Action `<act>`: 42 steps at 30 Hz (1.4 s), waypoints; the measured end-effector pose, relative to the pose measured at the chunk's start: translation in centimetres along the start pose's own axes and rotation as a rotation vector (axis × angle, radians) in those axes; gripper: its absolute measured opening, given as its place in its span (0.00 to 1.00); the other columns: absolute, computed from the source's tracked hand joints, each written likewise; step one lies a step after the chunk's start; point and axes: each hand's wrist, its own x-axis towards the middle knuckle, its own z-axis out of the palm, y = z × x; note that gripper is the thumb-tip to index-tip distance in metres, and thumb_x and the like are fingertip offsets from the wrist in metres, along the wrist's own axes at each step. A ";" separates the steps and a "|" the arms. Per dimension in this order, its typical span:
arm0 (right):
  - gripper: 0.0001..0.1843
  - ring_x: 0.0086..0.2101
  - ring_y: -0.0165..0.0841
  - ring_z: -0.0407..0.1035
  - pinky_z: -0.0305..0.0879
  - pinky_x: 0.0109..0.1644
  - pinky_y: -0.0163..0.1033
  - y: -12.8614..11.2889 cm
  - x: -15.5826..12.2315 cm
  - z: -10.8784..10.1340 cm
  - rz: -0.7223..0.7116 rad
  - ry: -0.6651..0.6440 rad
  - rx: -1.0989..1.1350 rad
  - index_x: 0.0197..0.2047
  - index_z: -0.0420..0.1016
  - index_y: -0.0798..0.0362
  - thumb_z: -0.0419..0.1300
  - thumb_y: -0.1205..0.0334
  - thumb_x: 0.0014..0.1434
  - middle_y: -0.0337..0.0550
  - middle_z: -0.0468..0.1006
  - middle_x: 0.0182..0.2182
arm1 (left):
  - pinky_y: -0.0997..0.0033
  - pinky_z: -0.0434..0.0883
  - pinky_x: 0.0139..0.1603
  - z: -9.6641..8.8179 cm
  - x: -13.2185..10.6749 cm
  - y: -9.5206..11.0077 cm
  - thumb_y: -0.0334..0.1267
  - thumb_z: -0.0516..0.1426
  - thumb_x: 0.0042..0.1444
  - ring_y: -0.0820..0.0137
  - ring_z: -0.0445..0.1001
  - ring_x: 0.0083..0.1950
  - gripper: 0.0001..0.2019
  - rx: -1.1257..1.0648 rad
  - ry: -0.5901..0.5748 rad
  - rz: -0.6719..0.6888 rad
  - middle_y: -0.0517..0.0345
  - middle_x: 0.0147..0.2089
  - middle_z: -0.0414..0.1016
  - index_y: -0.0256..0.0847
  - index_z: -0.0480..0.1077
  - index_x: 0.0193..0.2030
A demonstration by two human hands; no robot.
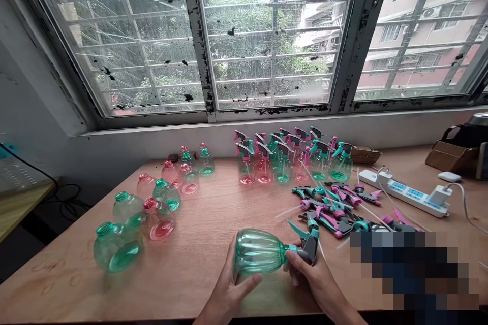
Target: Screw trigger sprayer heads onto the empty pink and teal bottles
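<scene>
A clear green spray bottle [261,251] lies sideways in the air between my hands, above the near part of the table. My left hand [233,284] cups its base from the left, thumb underneath. At the neck, my right hand [308,274] grips the grey and teal spray head [310,244], which sits at the bottle's mouth; whether it is fully seated I cannot tell. Right behind this hand lies a pile of loose pink, teal and black spray heads [335,208] with white tubes.
Open green and pink bottles [118,249] stand at the left. Several bottles with spray heads [284,162] are grouped at the back by the window. A white power strip [412,195] and a cardboard box [453,155] lie at right. A blurred-out patch covers the lower right.
</scene>
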 end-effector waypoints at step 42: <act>0.24 0.17 0.29 0.68 0.61 0.23 0.35 -0.6 -0.6 0.1 0.025 -0.071 -0.013 0.41 0.69 0.51 0.71 0.42 0.58 0.39 0.83 0.23 | 0.44 0.46 0.79 0.3 -0.2 0.3 0.51 0.71 0.52 0.47 0.53 0.78 0.57 0.016 0.053 0.001 0.46 0.78 0.55 0.53 0.38 0.79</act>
